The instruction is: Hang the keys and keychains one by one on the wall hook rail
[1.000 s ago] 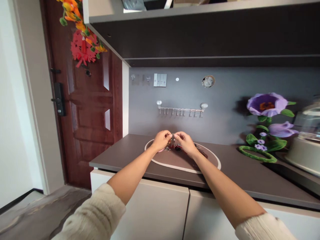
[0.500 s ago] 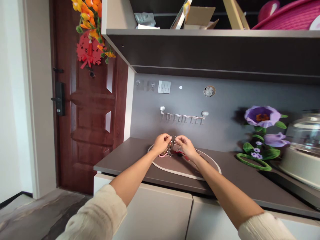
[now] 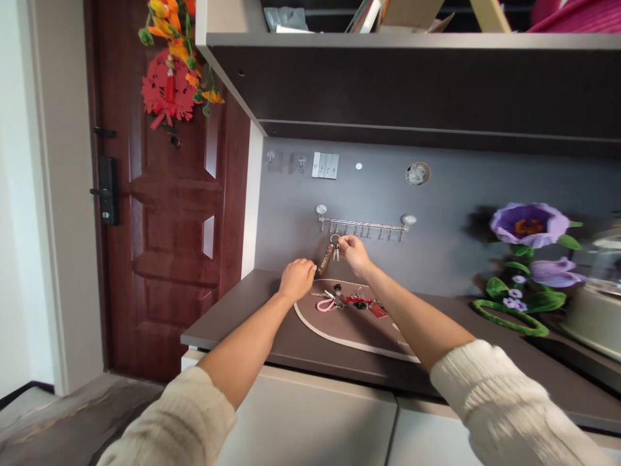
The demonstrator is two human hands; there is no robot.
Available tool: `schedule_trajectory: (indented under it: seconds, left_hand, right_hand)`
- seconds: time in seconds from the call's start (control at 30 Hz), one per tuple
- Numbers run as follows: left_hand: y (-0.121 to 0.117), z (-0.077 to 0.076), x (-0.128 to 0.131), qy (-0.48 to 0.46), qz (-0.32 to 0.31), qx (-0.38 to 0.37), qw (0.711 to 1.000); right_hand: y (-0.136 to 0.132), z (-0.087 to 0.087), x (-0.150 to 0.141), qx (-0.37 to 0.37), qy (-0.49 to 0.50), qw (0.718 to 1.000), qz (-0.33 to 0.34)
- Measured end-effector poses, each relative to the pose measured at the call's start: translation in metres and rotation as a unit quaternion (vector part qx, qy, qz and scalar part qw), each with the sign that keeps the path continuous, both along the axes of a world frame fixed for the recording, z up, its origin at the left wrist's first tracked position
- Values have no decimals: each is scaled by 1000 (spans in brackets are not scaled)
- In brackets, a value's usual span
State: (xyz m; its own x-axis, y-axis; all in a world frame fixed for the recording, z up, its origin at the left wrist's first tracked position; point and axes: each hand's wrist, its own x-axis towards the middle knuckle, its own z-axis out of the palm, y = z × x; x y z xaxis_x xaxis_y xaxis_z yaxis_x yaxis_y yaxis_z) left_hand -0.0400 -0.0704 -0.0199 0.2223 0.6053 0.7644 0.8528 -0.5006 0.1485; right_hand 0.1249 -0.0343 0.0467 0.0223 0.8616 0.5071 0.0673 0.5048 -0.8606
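Observation:
My right hand (image 3: pixel 355 254) is raised just below the hook rail (image 3: pixel 363 226), pinching a bunch of keys (image 3: pixel 336 251) by its metal ring. A brown strap with lettering (image 3: pixel 325 260) slants down from that ring to my left hand (image 3: pixel 297 279). The left fingers are closed at the strap's lower end; the fingertips are partly hidden. Below, on the oval brown mat (image 3: pixel 334 333), lie keys with a pink loop (image 3: pixel 325 305) and, to their right, red key fobs (image 3: pixel 359 299) with a red tag (image 3: pixel 378 311).
A purple flower ornament (image 3: pixel 528 226) and a clear-domed appliance (image 3: pixel 596 285) stand at the right of the counter (image 3: pixel 451 343). An overhanging shelf (image 3: pixel 388 84) spans above. The wall switch panel (image 3: pixel 325 166) is above the rail, and a dark red door (image 3: pixel 169 259) is at left.
My right hand has risen from the mat toward the hook rail with the key ring. My left hand has moved left and apart from it. The brown strap is now stretched out in view.

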Motion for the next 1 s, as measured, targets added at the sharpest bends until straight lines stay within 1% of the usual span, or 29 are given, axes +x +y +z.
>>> schedule_trajectory:
  seconds: [0.07, 0.2, 0.3, 0.47, 0.6, 0.77, 0.9, 1.0]
  left_hand:
    - [1, 1, -1, 22, 11, 6, 1000]
    - [4, 2, -4, 41, 32, 6, 999]
    - [7, 0, -6, 41, 47, 8, 998]
    - [9, -1, -5, 40, 47, 4, 998]
    - [8, -1, -5, 37, 42, -1, 998]
    - [7, 0, -5, 33, 33, -4, 999]
    - [7, 0, -5, 40, 41, -1, 998]
    - [7, 0, -5, 41, 39, 1, 998]
  right_hand:
    - [14, 2, -7, 1, -1, 1000, -17]
    - [40, 5, -23, 19, -8, 997, -75]
    - [51, 9, -36, 17, 12, 994, -104]
    - [56, 14, -53, -15, 83, 988, -128]
    - [62, 12, -57, -34, 119, 980, -153]
    - [69, 2, -54, -46, 118, 978, -167]
    - [70, -4, -50, -47, 113, 981, -153]
    - [74, -7, -47, -38, 88, 984, -152]
